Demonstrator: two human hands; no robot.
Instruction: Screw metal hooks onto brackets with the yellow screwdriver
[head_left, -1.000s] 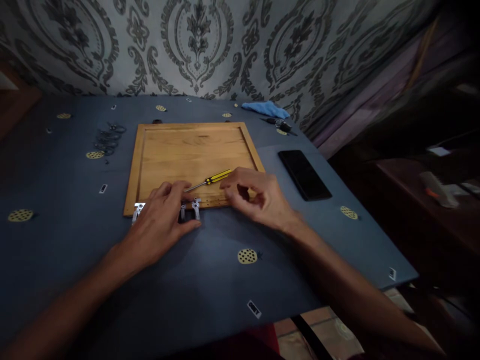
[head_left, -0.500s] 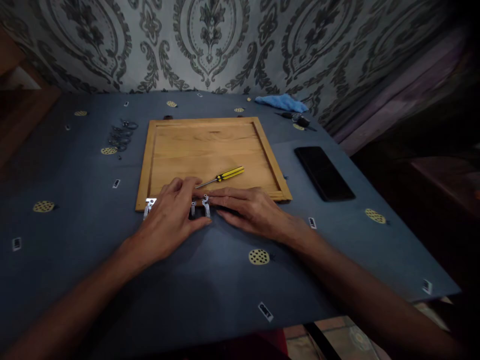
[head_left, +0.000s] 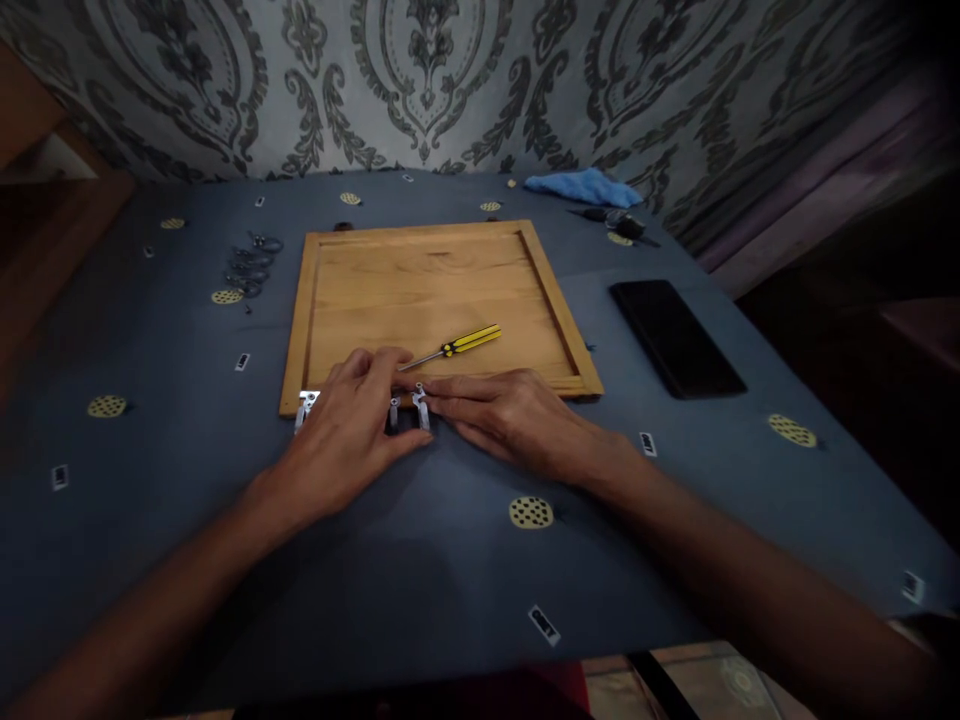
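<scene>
A framed wooden panel lies on the blue patterned cloth. Along its near edge sits a metal bracket, its silvery parts showing between my hands and left of my left hand. My left hand is closed over this metal piece, thumb at the front and fingers on the panel edge. My right hand has its fingers pressed together, their tips at the bracket's right end; what they pinch is too small to make out. A yellow and black screwdriver rests on the panel, its tip near my left fingers.
To the right lies a black phone. A blue cloth and a dark tool are at the back right. Several small dark metal parts sit left of the panel. Patterned fabric hangs behind the table.
The view has shifted slightly, so the table items appear a little higher and farther right. My right fingertips have drawn slightly closer together at the bracket; my left hand keeps its place.
</scene>
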